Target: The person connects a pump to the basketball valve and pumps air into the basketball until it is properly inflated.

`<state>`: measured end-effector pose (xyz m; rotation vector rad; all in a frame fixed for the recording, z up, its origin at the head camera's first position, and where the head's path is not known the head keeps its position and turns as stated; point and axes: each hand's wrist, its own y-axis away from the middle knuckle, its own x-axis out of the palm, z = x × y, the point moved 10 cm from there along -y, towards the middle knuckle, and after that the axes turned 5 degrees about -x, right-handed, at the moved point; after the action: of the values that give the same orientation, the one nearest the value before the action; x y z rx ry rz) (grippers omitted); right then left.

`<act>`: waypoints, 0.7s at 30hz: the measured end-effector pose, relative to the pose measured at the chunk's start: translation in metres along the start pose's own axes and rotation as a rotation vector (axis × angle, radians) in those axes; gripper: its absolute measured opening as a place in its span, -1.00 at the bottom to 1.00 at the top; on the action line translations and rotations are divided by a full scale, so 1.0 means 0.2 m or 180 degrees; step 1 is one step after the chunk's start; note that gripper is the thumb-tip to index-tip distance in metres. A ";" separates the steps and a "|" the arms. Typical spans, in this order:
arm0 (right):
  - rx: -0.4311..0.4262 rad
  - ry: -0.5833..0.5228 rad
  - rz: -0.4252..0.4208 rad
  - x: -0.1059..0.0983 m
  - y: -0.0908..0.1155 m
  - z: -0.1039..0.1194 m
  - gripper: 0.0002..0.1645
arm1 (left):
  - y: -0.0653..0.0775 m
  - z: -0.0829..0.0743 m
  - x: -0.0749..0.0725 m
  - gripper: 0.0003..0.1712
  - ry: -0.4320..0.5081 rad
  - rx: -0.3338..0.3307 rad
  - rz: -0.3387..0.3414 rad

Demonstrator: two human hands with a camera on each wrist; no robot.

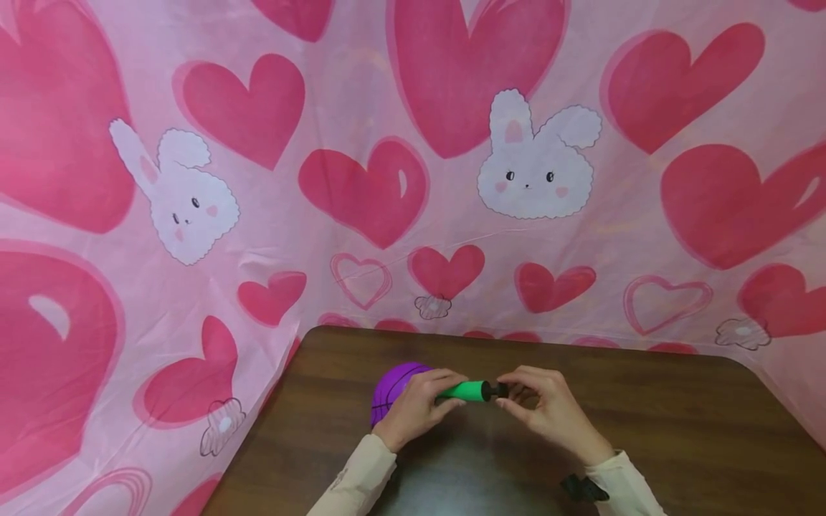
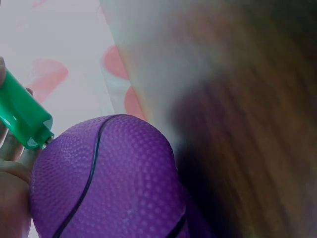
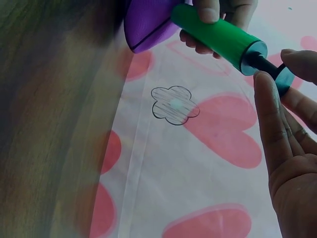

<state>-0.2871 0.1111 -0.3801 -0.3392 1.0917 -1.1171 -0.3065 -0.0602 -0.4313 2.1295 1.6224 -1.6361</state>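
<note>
A purple ball with black seam lines (image 1: 389, 393) is on the table, partly behind my left hand (image 1: 419, 405). That hand grips the barrel of a green hand pump (image 1: 467, 390) between thumb and fingers. In the left wrist view, a short metal needle at the pump's tip meets the ball (image 2: 109, 178); how deep it goes is hidden. My right hand (image 1: 551, 410) pinches the black handle (image 3: 283, 80) at the pump's other end. A short length of black rod shows between handle and barrel.
The dark brown wooden table (image 1: 310, 437) has rounded far corners. Behind and to the left hangs a pink cloth (image 1: 452, 229) printed with hearts and rabbits. Near the right sleeve is a black item (image 1: 584, 489), its kind unclear.
</note>
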 end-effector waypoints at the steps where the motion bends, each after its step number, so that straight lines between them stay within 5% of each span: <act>1: 0.0001 0.0008 0.0004 0.00 0.00 0.00 -0.60 | 0.00 0.00 0.00 -0.61 -0.0009 -0.0007 0.0009; 10: -0.0028 0.0110 -0.0111 -0.10 0.00 0.01 -0.56 | 0.01 0.02 -0.03 -0.61 -0.0100 0.0056 -0.0098; 21: -0.0135 0.0213 -0.0271 -0.29 -0.03 0.04 -0.49 | 0.01 0.08 -0.05 -0.59 0.0095 -0.0120 -0.0086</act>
<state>-0.2844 0.1555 -0.3413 -0.3869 1.1704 -1.1892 -0.3161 -0.0775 -0.4320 2.1339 1.6834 -1.5754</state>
